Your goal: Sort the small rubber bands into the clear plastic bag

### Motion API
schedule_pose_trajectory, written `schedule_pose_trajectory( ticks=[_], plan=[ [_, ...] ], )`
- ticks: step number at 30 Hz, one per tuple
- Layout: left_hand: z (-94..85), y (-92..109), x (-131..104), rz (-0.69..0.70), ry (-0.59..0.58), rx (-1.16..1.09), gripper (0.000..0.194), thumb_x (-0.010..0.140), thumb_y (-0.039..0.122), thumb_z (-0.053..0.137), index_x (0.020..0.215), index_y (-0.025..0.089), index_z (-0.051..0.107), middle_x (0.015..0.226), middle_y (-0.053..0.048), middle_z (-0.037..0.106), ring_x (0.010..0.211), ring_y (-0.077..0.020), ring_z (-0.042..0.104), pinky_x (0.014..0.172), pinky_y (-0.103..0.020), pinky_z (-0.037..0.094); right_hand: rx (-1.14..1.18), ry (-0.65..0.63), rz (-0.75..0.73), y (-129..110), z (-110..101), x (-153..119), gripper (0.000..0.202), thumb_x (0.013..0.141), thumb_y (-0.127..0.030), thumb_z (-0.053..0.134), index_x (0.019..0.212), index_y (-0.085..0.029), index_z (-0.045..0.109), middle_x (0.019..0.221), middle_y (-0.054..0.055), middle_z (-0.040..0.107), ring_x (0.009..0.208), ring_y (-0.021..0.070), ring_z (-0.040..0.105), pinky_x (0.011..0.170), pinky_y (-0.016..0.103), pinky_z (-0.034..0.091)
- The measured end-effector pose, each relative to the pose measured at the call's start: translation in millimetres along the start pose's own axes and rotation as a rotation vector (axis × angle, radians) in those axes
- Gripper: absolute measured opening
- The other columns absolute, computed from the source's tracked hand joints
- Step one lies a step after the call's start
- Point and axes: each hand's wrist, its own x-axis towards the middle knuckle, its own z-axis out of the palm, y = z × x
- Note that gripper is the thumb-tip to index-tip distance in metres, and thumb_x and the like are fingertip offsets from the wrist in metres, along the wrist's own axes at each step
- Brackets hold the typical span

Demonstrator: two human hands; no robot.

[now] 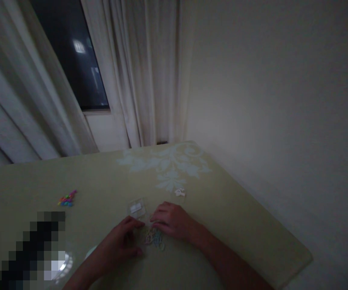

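Note:
A small pile of pale ring-shaped pieces (154, 237), some pinkish and some light blue, lies on the table between my hands. My left hand (121, 241) is at the pile's left side, thumb and fingers apart, with nothing visible between them. Over the pile's upper right edge rests my right hand (174, 220), palm down, its fingers slightly spread and bent; the fingertips touch or nearly touch the pieces. Just beyond both hands sits a clear plastic box (136, 207) with a white patch. The image is dim, so the pieces' exact kind is unclear.
Several small white pieces (180, 192) lie past my right hand. Bright multicoloured small pieces (67, 199) form a heap at the left. A pixelated dark shape covers the lower left, beside a bright glare. The table (246, 225) meets a wall at right; curtains (149, 80) hang behind.

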Motion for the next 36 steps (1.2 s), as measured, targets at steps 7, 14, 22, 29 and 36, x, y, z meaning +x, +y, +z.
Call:
schedule_pose_trajectory(
  ticks=[7,14,22,29,36],
  plan=[
    [9.9,8,5,-0.036,-0.022,0.038,0.030,0.080,0.031,0.072,0.108,0.024,0.078,0.099,-0.004,0.071,0.080,-0.0206,0.064,0.072,-0.029,0.049,0.247,-0.010,0.150,12,-7,-7,0.042,0.083,-0.045,0.088,0.116,-0.021,0.078,0.109,0.004,0.066,0.088,0.0140,0.064,0.081,0.024,0.049],
    [13.9,5,9,-0.031,-0.036,0.050,0.023,0.086,0.032,0.069,0.104,0.021,0.077,0.097,-0.005,0.071,0.080,-0.0198,0.065,0.071,-0.027,0.046,0.296,-0.121,0.171,15,-4,-6,0.051,0.075,-0.039,0.094,0.120,-0.022,0.076,0.109,0.004,0.064,0.091,0.0164,0.061,0.079,0.024,0.047],
    [18.4,11,6,0.018,0.073,0.073,0.028,0.092,0.040,0.067,0.113,0.025,0.076,0.106,-0.007,0.071,0.086,-0.0229,0.068,0.077,-0.031,0.051,0.210,-0.037,0.185,6,-2,-7,0.025,0.098,-0.031,0.072,0.122,-0.024,0.075,0.114,0.006,0.066,0.100,0.0198,0.065,0.092,0.030,0.049],
    [39.8,3,10,0.049,0.150,0.124,0.026,0.093,0.034,0.066,0.117,0.025,0.074,0.109,-0.009,0.069,0.099,-0.0259,0.069,0.088,-0.035,0.053,0.273,-0.041,0.145,6,8,-9,0.063,0.080,-0.042,0.089,0.137,-0.028,0.066,0.125,0.006,0.060,0.114,0.0235,0.062,0.103,0.034,0.049],
    [47.1,-1,19,0.101,0.330,0.136,0.025,0.101,0.032,0.052,0.105,0.023,0.075,0.102,-0.010,0.070,0.096,-0.0270,0.068,0.088,-0.040,0.054,0.112,0.062,0.246,-1,31,10,0.018,0.101,-0.030,0.068,0.113,-0.018,0.073,0.112,0.008,0.066,0.102,0.0222,0.065,0.090,0.031,0.052]
  ],
)
